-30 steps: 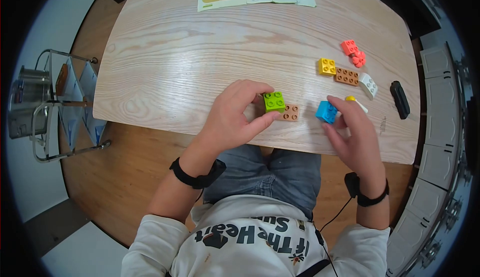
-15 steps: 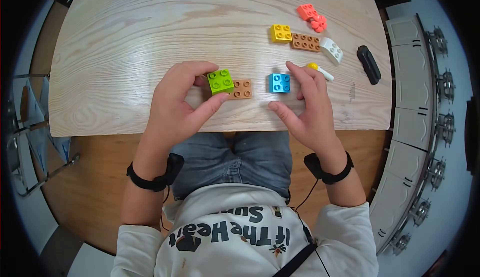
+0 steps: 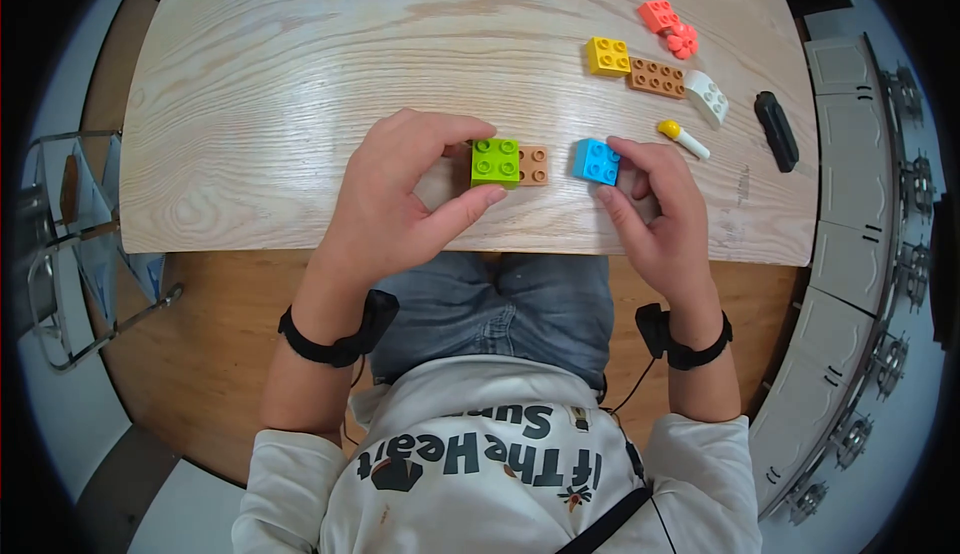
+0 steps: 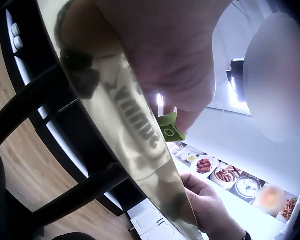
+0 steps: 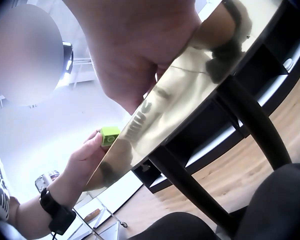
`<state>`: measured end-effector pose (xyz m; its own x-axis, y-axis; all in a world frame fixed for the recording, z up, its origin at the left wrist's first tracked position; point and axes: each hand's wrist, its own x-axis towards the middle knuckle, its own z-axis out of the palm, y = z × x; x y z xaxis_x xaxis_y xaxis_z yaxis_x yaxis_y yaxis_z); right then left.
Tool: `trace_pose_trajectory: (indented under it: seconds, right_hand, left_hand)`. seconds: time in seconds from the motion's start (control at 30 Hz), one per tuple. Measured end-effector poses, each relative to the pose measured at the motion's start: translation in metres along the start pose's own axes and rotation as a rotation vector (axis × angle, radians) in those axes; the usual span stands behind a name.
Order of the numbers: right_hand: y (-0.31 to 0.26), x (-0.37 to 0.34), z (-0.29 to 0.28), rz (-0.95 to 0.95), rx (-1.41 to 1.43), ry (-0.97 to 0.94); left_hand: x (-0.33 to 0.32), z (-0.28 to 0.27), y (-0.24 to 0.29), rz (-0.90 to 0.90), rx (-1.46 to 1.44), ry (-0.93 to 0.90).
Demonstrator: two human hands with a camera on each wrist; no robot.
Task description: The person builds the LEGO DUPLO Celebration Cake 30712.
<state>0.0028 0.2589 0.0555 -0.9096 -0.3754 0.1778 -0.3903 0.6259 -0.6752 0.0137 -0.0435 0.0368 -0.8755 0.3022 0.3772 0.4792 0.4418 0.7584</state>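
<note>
My left hand (image 3: 400,189) holds a green toy brick (image 3: 495,162) between thumb and index finger. That brick sits over the left part of a light brown brick (image 3: 534,166) on the table, lined up with it; two columns of studs show to its right. Across a small gap lies a blue brick (image 3: 597,161), slightly turned. My right hand (image 3: 665,204) grips its right side, index finger at the far corner and thumb at the near one. The left wrist view shows the green brick (image 4: 171,127) under my fingers; in the right wrist view the blue brick is hidden.
Toward the back right lie a yellow brick (image 3: 608,56), a brown brick (image 3: 657,78), a white curved brick (image 3: 707,98), a red brick (image 3: 659,16) and a red flower piece (image 3: 683,41). A yellow-tipped white stick (image 3: 684,139) and a black object (image 3: 776,132) lie right of these.
The green brick, askew earlier, now sits squarely over the light brown one. My right hand had opened around the blue brick and now closes on it again, slightly nearer the brown brick. The head view shifted.
</note>
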Motion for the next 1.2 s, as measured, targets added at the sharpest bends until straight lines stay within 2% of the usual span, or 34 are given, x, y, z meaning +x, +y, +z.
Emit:
trace_pose_trajectory:
  seconds: [0.17,0.3,0.4,0.5,0.6,0.7,0.97,1.2]
  right_hand:
    - [0.006,0.0,0.008,-0.106,-0.043,0.064]
    - [0.0,-0.003,0.012,-0.077,0.042,0.154]
    - [-0.003,-0.001,0.007,-0.179,-0.072,0.09]
    - [0.0,-0.004,0.004,-0.172,-0.15,-0.023]
    - [0.006,-0.006,0.005,-0.18,-0.067,0.046]
    - [0.007,-0.006,0.008,-0.172,-0.031,0.105]
    - [0.0,-0.004,0.008,-0.097,0.008,0.125]
    - [-0.001,-0.004,0.007,-0.079,-0.01,0.118]
  left_hand:
    - [-0.006,0.002,-0.003,-0.071,-0.282,0.091]
    - [-0.009,0.005,-0.003,-0.122,-0.422,0.144]
    - [-0.014,0.001,-0.012,-0.096,-0.334,0.092]
    - [-0.01,0.003,-0.008,-0.078,-0.37,0.107]
    - [-0.009,0.005,-0.012,0.011,-0.331,0.175]
    - [-0.011,0.01,-0.007,-0.107,-0.443,0.331]
    - [-0.013,0.007,-0.011,-0.19,-0.344,0.288]
    - [-0.008,0.009,-0.012,-0.067,-0.2,0.288]
